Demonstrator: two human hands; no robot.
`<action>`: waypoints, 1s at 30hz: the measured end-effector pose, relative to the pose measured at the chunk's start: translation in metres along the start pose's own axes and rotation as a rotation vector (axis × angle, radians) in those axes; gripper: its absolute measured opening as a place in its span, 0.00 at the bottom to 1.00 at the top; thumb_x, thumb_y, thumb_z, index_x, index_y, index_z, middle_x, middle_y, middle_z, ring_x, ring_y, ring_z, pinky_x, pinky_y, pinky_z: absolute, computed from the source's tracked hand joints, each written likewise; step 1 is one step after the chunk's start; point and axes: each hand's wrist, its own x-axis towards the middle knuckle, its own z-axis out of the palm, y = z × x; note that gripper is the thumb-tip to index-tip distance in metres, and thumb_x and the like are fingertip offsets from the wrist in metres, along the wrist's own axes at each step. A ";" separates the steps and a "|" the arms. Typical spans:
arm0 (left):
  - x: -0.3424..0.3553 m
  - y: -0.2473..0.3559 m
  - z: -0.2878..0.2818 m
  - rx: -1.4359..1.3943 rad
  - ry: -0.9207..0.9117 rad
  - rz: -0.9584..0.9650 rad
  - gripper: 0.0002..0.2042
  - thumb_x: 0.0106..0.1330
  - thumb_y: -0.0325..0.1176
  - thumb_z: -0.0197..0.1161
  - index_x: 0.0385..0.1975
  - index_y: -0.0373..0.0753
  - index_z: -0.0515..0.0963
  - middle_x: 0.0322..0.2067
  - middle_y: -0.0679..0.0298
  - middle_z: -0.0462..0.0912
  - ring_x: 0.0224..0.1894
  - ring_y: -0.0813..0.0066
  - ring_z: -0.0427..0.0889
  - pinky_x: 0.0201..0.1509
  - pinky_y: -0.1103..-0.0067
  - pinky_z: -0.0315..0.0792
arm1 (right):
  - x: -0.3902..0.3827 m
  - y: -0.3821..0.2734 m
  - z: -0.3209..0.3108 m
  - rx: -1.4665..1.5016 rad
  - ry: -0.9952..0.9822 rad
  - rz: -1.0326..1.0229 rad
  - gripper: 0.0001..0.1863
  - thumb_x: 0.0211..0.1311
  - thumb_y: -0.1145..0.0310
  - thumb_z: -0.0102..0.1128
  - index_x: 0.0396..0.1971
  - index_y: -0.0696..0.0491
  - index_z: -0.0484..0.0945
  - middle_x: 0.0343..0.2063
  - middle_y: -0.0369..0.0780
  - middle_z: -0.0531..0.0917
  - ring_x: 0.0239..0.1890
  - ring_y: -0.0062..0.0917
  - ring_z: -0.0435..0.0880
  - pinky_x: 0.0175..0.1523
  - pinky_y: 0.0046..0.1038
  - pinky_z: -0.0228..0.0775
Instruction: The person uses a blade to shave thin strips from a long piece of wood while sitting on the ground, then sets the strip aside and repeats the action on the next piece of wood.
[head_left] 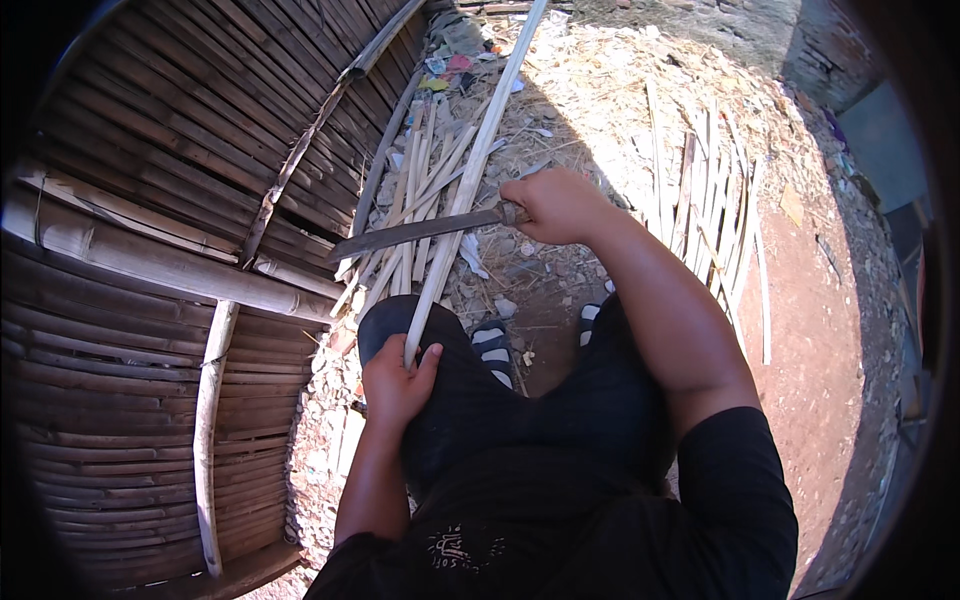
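My left hand (400,377) is closed around the near end of a long pale bamboo strip (462,200), above my left thigh. The strip slants away from me toward the top of the view. In my right hand (556,205) is the handle of a machete (420,230), its long dark blade pointing left. The blade crosses over the strip; whether it touches the strip I cannot tell. Beneath the blade and left of the strip lies a loose pile of split bamboo pieces (412,190).
A bamboo slat wall (150,340) rises close on my left. Further strips (705,200) lie on the ground to the right. Shavings and rubble (590,70) cover the sunlit ground ahead, with scraps of litter (455,65) near the wall. My sandalled feet (492,350) rest between.
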 end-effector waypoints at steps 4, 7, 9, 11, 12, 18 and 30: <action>0.002 0.003 0.001 0.006 -0.007 -0.006 0.17 0.65 0.44 0.74 0.32 0.36 0.79 0.18 0.59 0.80 0.21 0.62 0.82 0.29 0.69 0.75 | -0.002 0.035 0.011 0.112 0.178 0.169 0.17 0.62 0.58 0.69 0.47 0.49 0.82 0.33 0.47 0.87 0.43 0.48 0.87 0.48 0.50 0.78; 0.001 0.001 -0.001 0.036 -0.020 0.008 0.17 0.65 0.45 0.74 0.32 0.36 0.79 0.18 0.59 0.80 0.22 0.60 0.83 0.29 0.68 0.75 | -0.003 0.035 0.009 0.073 0.134 0.140 0.17 0.62 0.58 0.69 0.47 0.49 0.82 0.33 0.46 0.87 0.43 0.48 0.87 0.49 0.50 0.78; 0.000 -0.001 -0.002 0.069 -0.016 0.048 0.18 0.66 0.46 0.73 0.32 0.37 0.79 0.18 0.59 0.80 0.22 0.59 0.83 0.30 0.67 0.76 | -0.003 0.027 0.007 0.037 0.057 0.082 0.17 0.61 0.58 0.69 0.46 0.50 0.82 0.33 0.46 0.87 0.42 0.47 0.87 0.48 0.49 0.79; 0.004 0.002 0.000 0.065 -0.024 0.017 0.18 0.66 0.47 0.73 0.32 0.37 0.79 0.18 0.59 0.80 0.22 0.59 0.84 0.30 0.67 0.76 | -0.002 0.016 0.009 0.001 -0.011 0.019 0.16 0.60 0.58 0.70 0.45 0.50 0.82 0.33 0.46 0.87 0.42 0.47 0.87 0.48 0.49 0.79; 0.005 0.003 -0.001 0.069 -0.029 -0.002 0.18 0.66 0.48 0.73 0.32 0.37 0.79 0.18 0.59 0.80 0.23 0.58 0.84 0.30 0.67 0.76 | -0.002 0.011 0.011 0.003 -0.001 -0.022 0.16 0.59 0.59 0.71 0.42 0.51 0.81 0.31 0.47 0.86 0.40 0.48 0.87 0.46 0.48 0.78; 0.001 -0.001 0.000 0.059 0.002 0.021 0.19 0.65 0.48 0.73 0.32 0.36 0.79 0.18 0.59 0.79 0.22 0.56 0.83 0.29 0.66 0.76 | -0.002 0.018 0.005 0.154 0.019 -0.040 0.18 0.57 0.59 0.75 0.39 0.55 0.81 0.29 0.50 0.85 0.37 0.49 0.86 0.43 0.45 0.75; 0.003 0.001 -0.001 0.021 -0.028 -0.027 0.19 0.65 0.49 0.74 0.31 0.36 0.79 0.17 0.60 0.78 0.21 0.58 0.83 0.28 0.67 0.76 | -0.003 0.015 0.012 0.158 0.034 -0.057 0.17 0.58 0.59 0.74 0.40 0.53 0.82 0.30 0.50 0.85 0.38 0.51 0.84 0.43 0.47 0.74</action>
